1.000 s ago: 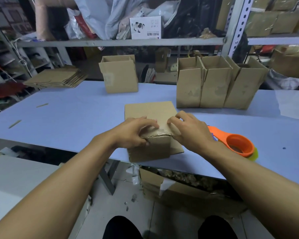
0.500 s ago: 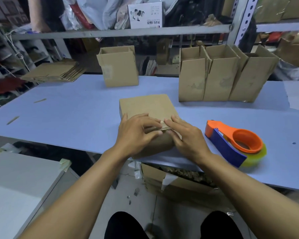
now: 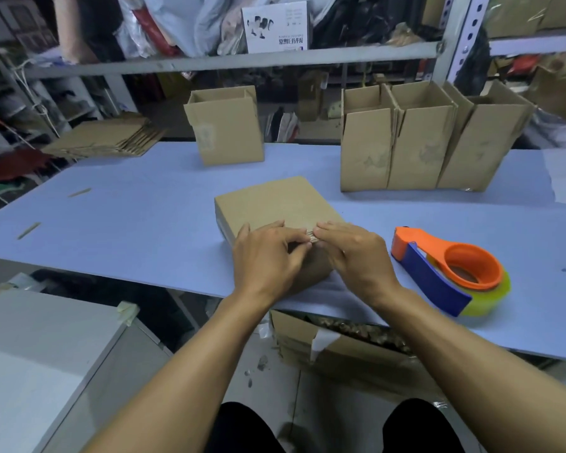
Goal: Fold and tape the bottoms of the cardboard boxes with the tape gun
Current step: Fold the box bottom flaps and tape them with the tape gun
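Both hands cover the near end of the cardboard box (image 3: 275, 204) at the table (image 3: 128, 223) front edge. Left hand (image 3: 268, 256) and right hand (image 3: 356, 256) press its flaps with curled fingers; the flaps are hidden, so I cannot tell the grip.

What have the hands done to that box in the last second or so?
Both hands, left hand and right hand, folded the box flaps in; the flap that stuck out a second ago is now tucked under them. The tape gun stays untouched on the table.
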The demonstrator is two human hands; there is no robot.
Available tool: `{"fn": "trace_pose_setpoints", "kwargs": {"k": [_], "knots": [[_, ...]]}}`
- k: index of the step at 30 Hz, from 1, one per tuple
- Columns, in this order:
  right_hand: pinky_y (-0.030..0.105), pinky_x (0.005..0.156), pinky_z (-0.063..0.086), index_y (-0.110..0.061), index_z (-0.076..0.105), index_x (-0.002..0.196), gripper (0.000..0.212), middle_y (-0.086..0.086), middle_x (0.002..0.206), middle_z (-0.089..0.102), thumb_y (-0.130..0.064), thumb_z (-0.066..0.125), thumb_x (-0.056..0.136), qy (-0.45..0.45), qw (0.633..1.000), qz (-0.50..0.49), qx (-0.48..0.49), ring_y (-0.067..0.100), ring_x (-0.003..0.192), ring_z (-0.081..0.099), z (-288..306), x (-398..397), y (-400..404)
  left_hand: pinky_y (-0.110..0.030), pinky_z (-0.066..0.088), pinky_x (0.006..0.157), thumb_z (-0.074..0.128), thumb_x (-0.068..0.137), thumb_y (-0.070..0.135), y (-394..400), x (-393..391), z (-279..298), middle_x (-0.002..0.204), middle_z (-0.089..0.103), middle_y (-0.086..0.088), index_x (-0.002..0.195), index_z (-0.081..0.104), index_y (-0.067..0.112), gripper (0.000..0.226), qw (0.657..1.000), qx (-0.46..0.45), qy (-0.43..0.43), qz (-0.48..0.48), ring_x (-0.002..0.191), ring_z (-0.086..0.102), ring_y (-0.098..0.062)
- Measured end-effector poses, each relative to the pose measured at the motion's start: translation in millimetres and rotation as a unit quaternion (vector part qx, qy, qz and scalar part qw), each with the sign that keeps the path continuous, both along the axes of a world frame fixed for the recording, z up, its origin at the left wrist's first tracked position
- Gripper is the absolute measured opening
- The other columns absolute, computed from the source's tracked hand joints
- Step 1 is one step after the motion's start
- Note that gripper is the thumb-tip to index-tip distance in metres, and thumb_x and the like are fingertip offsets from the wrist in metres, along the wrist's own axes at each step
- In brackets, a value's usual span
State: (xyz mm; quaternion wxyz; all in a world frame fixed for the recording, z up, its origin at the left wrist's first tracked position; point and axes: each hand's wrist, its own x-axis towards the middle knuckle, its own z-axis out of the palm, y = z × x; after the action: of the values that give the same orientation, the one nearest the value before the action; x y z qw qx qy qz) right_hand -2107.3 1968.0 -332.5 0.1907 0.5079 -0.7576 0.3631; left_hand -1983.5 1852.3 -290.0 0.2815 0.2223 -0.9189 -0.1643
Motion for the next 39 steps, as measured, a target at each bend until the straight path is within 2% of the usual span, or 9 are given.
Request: {"fn": "trace_pose_setpoints", "kwargs": {"k": [5,8,12,17,21,26,31,35,39], "knots": [[0.022,0.099,0.042,-0.012,0.077,0.109,0.022,0.008,0.119,0.071,-0.006,0.070,0.088,-0.043,0.992,0.049,0.110,0.024,0.112,0.067,25.4,-30.7,8.2,-0.035,0.045,0.090,0.065,0.084,0.036,-16.6,6.8,9.8,0.125,0.065,0.015,0.115,0.070,0.039,0.032,0.989,-0.072,-0.075,-0.103,0.127,0.055,-0.014],[0.030,0.097,0.047,-0.019,0.072,0.120,0.030,0.010,0.130,0.063,-0.009,0.066,0.092,-0.051,0.987,0.025,0.149,0.026,0.116,0.061,31.7,-33.3,16.1,-0.039,0.042,0.089,0.058,0.084,0.037,-30.7,9.8,5.8,0.132,0.061,0.016,0.124,0.065,0.037,0.040,0.974,-0.123,-0.097,-0.164,0.125,0.056,-0.016],[0.036,0.067,0.042,-0.018,0.054,0.127,0.034,0.007,0.110,0.051,-0.031,0.058,0.096,-0.018,0.968,-0.121,0.221,0.031,0.103,0.051,36.6,-28.4,42.2,-0.040,0.033,0.095,0.056,0.084,0.031,-8.3,2.1,-15.3,0.128,0.064,0.016,0.120,0.068,0.035,0.038,0.994,-0.069,-0.016,-0.087,0.123,0.055,-0.015],[0.032,0.064,0.032,-0.023,0.048,0.119,0.047,0.006,0.107,0.066,-0.061,0.046,0.092,0.048,0.871,-0.278,0.402,0.030,0.097,0.063,49.8,-27.9,86.1,-0.037,0.032,0.086,0.067,0.081,0.019,31.0,-10.2,-18.6,0.120,0.068,0.012,0.115,0.070,0.031,0.036,0.994,-0.110,0.006,0.026,0.112,0.060,-0.020],[0.032,0.068,0.034,-0.031,0.044,0.129,0.043,0.008,0.107,0.054,-0.045,0.055,0.090,-0.010,0.850,-0.295,0.437,0.031,0.095,0.061,50.7,-27.3,102.9,-0.039,0.031,0.084,0.064,0.083,0.031,37.5,-8.6,-12.4,0.127,0.063,0.013,0.122,0.066,0.031,0.039,0.989,-0.136,-0.055,0.028,0.114,0.055,-0.020],[0.037,0.075,0.049,-0.034,0.043,0.131,0.045,0.012,0.107,0.063,-0.023,0.052,0.088,-0.142,0.882,-0.237,0.381,0.036,0.093,0.058,54.6,-29.3,117.7,-0.037,0.036,0.080,0.043,0.091,0.057,22.3,-6.8,13.2,0.120,0.063,0.013,0.109,0.066,0.032,0.039,0.975,-0.175,-0.133,-0.037,0.112,0.055,-0.021],[0.037,0.061,0.050,-0.034,0.040,0.132,0.054,0.007,0.104,0.066,-0.013,0.053,0.085,-0.280,0.931,-0.145,0.186,0.033,0.082,0.062,73.2,-22.4,116.7,-0.036,0.050,0.079,0.049,0.095,0.050,5.6,-21.1,45.8,0.113,0.059,0.008,0.109,0.070,0.027,0.034,0.989,-0.054,-0.115,-0.074,0.096,0.061,-0.020],[0.033,0.063,0.051,-0.035,0.036,0.122,0.067,-0.008,0.095,0.065,-0.032,0.080,0.071,-0.271,0.947,-0.064,0.160,0.014,0.079,0.064,90.1,-12.2,108.7,-0.033,0.048,0.070,0.051,0.097,0.042,12.8,-34.8,64.3,0.074,0.065,0.001,0.075,0.066,0.015,0.037,0.990,0.107,-0.050,-0.075,0.078,0.062,-0.022],[0.028,0.058,0.048,-0.040,0.034,0.119,0.066,-0.017,0.092,0.057,-0.037,0.080,0.073,-0.183,0.971,-0.045,0.150,0.012,0.080,0.060,89.1,-8.6,96.7,-0.033,0.053,0.076,0.056,0.097,0.040,25.4,-41.2,89.8,0.099,0.070,-0.001,0.101,0.069,0.012,0.031,0.889,0.448,-0.020,-0.093,0.084,0.067,-0.016]]}}
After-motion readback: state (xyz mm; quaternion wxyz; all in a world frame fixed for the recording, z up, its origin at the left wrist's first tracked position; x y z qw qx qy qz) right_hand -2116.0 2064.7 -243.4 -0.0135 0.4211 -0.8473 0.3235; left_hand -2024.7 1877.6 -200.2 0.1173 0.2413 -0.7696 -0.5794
